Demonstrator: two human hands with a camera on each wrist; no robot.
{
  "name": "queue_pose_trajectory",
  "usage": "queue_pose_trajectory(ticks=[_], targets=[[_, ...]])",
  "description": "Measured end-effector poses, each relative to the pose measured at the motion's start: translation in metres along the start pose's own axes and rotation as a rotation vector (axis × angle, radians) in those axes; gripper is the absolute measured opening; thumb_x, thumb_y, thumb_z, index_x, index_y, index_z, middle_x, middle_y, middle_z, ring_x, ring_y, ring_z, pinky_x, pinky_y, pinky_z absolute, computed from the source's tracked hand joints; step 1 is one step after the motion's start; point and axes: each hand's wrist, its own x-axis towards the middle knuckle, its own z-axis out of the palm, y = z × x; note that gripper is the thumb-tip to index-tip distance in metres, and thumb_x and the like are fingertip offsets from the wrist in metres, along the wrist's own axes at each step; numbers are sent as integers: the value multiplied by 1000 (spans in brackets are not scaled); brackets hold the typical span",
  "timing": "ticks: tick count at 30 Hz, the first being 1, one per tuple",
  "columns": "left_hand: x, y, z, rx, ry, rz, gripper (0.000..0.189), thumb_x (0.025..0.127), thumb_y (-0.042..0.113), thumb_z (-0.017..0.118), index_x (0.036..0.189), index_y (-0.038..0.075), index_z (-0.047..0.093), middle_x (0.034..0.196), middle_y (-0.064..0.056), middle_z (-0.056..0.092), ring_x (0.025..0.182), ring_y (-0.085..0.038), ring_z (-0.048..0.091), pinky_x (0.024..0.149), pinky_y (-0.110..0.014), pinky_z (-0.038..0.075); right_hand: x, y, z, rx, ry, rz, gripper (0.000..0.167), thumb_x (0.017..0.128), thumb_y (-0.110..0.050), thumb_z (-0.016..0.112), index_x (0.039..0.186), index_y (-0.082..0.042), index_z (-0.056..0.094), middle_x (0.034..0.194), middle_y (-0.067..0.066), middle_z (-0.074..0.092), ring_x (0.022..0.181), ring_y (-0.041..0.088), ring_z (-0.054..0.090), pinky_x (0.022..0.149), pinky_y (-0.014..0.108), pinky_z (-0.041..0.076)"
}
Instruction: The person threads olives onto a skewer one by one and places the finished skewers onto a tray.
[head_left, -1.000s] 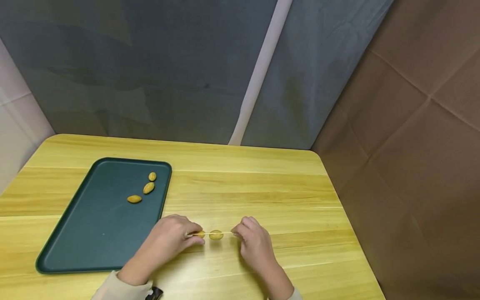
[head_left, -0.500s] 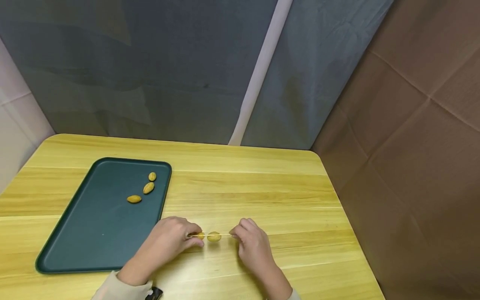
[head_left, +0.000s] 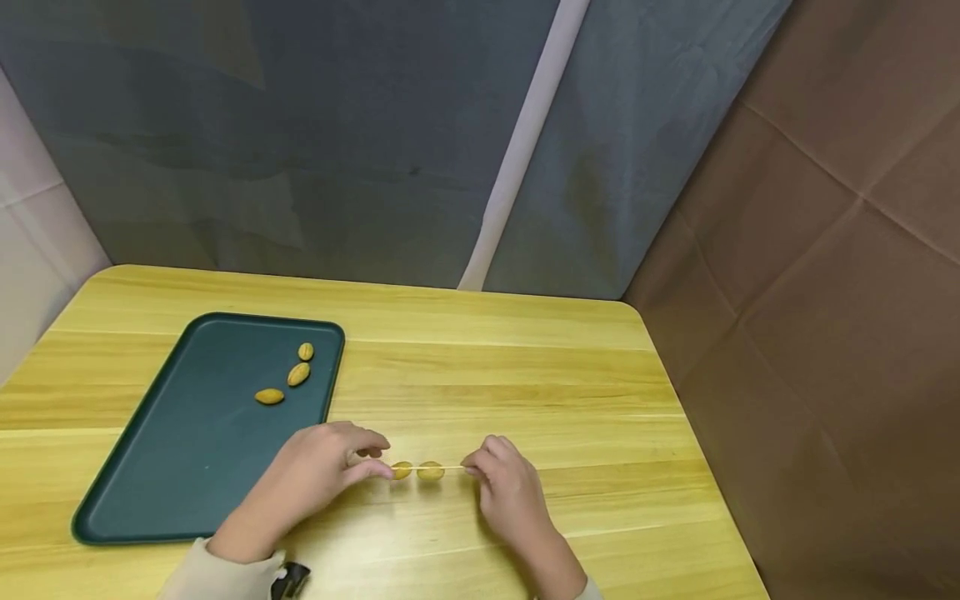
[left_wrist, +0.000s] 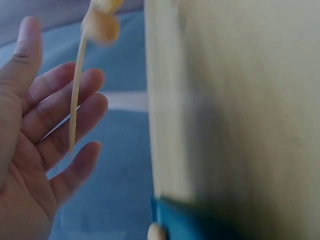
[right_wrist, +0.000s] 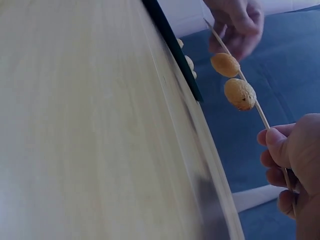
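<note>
My right hand [head_left: 513, 492] pinches a thin wooden skewer [right_wrist: 262, 116] near one end. Two tan, oval, nut-like pieces sit on the stick: the nearer one [right_wrist: 240, 94] has a wrinkled surface, and the farther one [right_wrist: 225, 65] is beside it with a small gap. The skewer's free end points toward my left hand [left_wrist: 52, 120], whose fingers are spread apart and only gently bent. In the left wrist view the stick passes in front of those fingers, and nothing is gripped there. Both hands are over the wooden table [head_left: 480, 367].
On the left side of the table lies a dark green tray [head_left: 150, 475]. Three similar nut-like pieces [head_left: 298, 374] rest in its far right part. A grey cloth [head_left: 337, 150] hangs behind the table, and a brown one [head_left: 825, 292] hangs at the right.
My left hand has released the left nut-like piece and drawn back to the left, its fingers opening. The right hand keeps its hold on the skewer, almost in the same place.
</note>
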Motion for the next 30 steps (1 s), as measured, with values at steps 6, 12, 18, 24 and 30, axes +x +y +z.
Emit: queue_pose_trajectory(ticks=[6,12,18,24,30], targets=[[-12,-38,-42,41,-24,-173,21,92,33,77,106,18,78,97,7,75,83,-14,69,70,-40,57,-6,11,-6,17,17,50,11,83,-4,80,86,-12,74,79,-10,52,73,5,50,59,13,44],[-25,-94,-70,82,-130,-417,40,95,34,73,121,3,70,108,-17,73,96,-37,68,76,-58,53,-10,20,-12,38,30,104,10,83,-5,80,85,-12,73,77,-11,50,71,3,47,58,16,46],[-28,-124,-75,137,-230,-519,53,93,33,74,128,-6,61,113,-27,69,103,-49,62,77,-63,52,-10,22,-12,40,24,114,10,84,-5,80,86,-13,74,78,-12,51,72,3,48,60,16,47],[-19,-130,-68,149,-243,-488,45,96,34,71,127,1,67,111,-23,70,102,-46,64,74,-59,52,-10,23,-11,39,28,113,11,83,-5,80,86,-13,74,79,-12,52,73,3,49,60,16,47],[-14,-125,-60,158,-173,-504,30,94,28,74,114,7,75,112,-24,70,98,-44,65,67,-56,53,-11,22,-9,41,23,112,13,82,-5,82,86,-14,74,79,-12,52,72,3,49,59,16,46]])
